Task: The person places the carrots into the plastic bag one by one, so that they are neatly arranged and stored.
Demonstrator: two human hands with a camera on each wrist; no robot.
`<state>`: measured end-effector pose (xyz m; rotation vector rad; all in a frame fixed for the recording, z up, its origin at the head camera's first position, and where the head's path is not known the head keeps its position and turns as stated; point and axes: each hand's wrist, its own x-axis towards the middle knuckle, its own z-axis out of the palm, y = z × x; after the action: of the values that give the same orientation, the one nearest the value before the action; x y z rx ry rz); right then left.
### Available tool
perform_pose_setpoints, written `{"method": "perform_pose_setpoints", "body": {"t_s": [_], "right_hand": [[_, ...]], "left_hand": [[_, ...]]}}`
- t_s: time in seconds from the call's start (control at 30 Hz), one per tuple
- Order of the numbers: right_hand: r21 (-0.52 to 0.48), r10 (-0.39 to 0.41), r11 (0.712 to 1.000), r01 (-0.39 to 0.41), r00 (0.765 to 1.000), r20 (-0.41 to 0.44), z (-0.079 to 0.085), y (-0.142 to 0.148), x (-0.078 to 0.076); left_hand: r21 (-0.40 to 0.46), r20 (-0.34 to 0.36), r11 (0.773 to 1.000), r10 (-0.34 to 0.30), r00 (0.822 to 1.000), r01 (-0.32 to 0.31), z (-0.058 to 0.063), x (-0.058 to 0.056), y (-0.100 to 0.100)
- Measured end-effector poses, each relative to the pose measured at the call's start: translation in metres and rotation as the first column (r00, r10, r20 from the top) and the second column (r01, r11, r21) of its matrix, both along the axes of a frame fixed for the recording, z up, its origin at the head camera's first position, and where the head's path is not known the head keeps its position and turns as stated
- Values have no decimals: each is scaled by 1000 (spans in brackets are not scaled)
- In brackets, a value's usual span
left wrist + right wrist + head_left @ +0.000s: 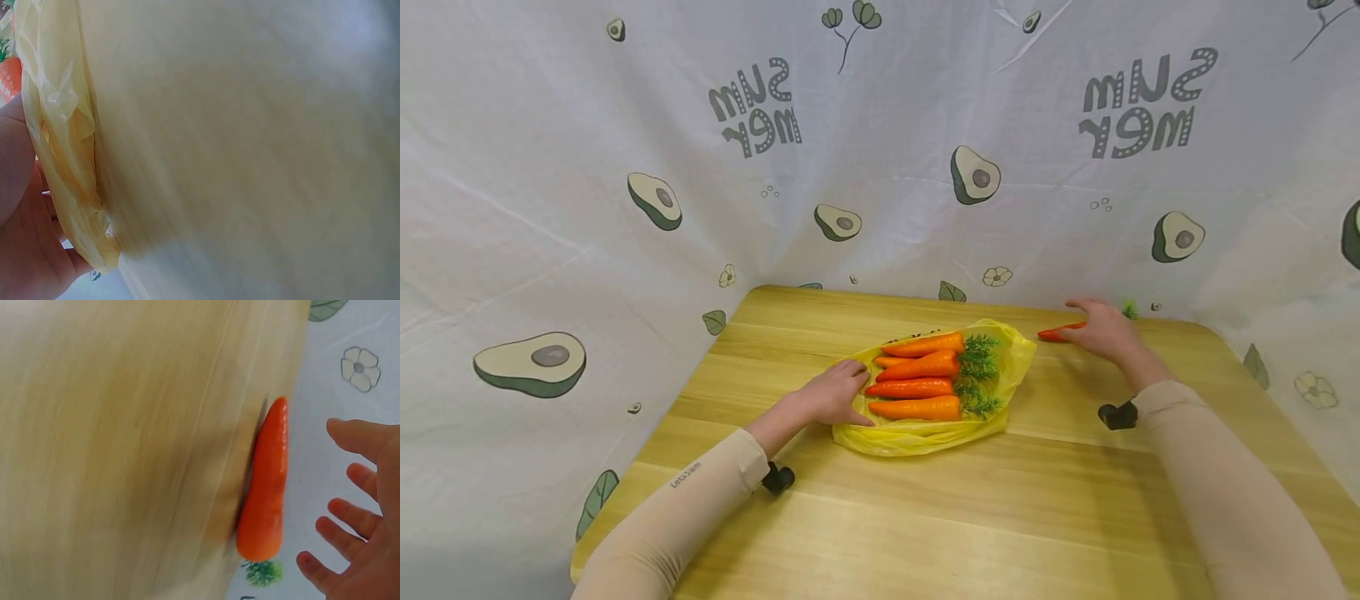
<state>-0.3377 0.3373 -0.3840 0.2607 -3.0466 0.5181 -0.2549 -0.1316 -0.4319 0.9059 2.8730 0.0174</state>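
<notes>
In the head view, my left hand (833, 393) rests at the left end of a yellow plastic bag (917, 437), thumb spread apart from the fingers. In the left wrist view, fingers reach past the crumpled edge of the bag (62, 119). Several orange carrots with green tops, such as the front carrot (917, 408), lie side by side on the bag, tips to the left. Over a single carrot (269, 481) by the table's back edge hovers my right hand (369, 512), fingers spread apart. In the head view, this hand covers the carrot's middle.
The wooden table (880, 517) ends at the back against a white curtain (895, 125) printed with avocados and letters. Black wrist cameras sit under both beige sleeves; the left sleeve (692, 492) carries small lettering. Bare wood lies between the bag and the single carrot.
</notes>
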Motion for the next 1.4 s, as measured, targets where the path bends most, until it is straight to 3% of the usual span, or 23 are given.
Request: {"method": "perform_pose_setpoints", "body": {"t_s": [0.47,0.87,1.1,1.4], "right_hand": [[24,-14,1000,13,999,33,-16,27,-1],[77,-26,997,18,993,112,-16,31,-7],[159,-37,987,24,996,79,-18,36,-4],[177,-43,984,31,997,65,-23,41,8]], "left_hand": [[2,7,1000,-1,1000,1,-1,1,0],[19,10,1000,8,1000,-8,0,0,0],[18,10,1000,6,1000,-6,0,0,0],[15,23,1000,11,1000,-12,0,0,0]]}}
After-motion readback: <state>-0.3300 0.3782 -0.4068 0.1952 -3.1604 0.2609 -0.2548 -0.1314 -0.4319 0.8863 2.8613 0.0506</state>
